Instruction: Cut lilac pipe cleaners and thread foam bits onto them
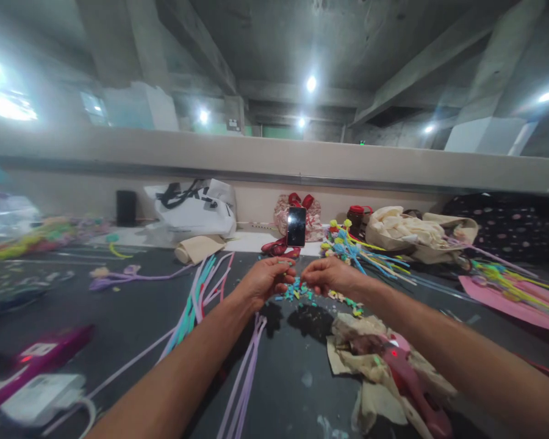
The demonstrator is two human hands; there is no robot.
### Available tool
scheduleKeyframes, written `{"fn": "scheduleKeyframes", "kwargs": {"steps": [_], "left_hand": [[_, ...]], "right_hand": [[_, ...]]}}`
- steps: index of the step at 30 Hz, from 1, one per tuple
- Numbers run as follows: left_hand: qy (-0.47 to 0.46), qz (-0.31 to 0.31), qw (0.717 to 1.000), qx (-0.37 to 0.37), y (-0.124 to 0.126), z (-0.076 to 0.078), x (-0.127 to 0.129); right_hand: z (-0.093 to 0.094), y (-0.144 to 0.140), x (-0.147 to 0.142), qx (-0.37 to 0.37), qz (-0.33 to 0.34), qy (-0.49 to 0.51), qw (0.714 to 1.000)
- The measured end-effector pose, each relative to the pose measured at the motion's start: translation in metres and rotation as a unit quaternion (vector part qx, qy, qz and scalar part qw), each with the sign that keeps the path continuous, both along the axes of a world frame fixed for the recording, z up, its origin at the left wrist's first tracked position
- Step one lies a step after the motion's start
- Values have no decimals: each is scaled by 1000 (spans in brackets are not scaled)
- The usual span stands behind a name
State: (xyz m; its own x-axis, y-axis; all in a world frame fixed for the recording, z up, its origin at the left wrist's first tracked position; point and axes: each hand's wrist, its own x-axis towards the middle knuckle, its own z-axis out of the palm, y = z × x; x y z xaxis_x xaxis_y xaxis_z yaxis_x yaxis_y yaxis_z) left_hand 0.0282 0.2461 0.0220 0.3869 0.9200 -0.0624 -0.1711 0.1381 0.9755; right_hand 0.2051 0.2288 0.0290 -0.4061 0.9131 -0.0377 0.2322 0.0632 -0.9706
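Well, starting at your far left, a magenta tool (41,360) with a small red light lies blurred by a white block (43,399). Further in, a purple fuzzy stem piece (139,277) lies crosswise, with a roll of tan paper (199,249) beyond it. Next comes a bundle of teal, pink and red stems (194,305), running from beside your left forearm away toward the back of the table.

Your left hand (269,279) is raised, its fingers curled partway in toward the thumb; something tiny and pale may sit at the fingertips, but you cannot tell from this view. Below that wrist, lilac stems (247,378) point lengthwise along the table, their far ends by the wrist.

Between the two hands, and lower than both, lie the small blue and teal pieces (297,291) on the dark tabletop (297,378). Neither hand is clearly nearer to that main cluster. Its spread runs sideways rather than away from you, with a thinner trail (pale and yellow-green bits, mostly) reaching right, under your right forearm's side.

Your right hand (329,274) faces the left one, fingers bent and nearly closed at the tips, a narrow gap between the two hands; whether it pinches anything is hidden. Beyond stands a dark-screened phone (296,227). Rightward are blue and yellow stems (354,249), then, nearer you, a pinkish-red tool (416,384) on crumpled tan wrapping (375,390).
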Motion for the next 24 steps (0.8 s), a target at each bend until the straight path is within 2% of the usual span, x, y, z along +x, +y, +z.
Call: {"fn": "scheduleKeyframes", "kwargs": {"steps": [5,10,13,16,20,24], "left_hand": [[66,70,995,31,13,-12,-12],[165,102,974,115,16,-24,-8],[203,105,958,173,14,-25,-4],[233,109,941,218,14,-25,-2],[263,125,922,256,13,-25,-2],[276,129,909,283,6,-22,-2]], "right_hand": [[15,0,41,32,-39,-64,997],[-1,-6,57,64,-22,-232,970],[-14,-10,52,107,10,-354,929],[-21,-14,43,146,27,-464,873],[-27,-14,31,159,35,-571,804],[-32,-12,23,157,54,-620,767]]}}
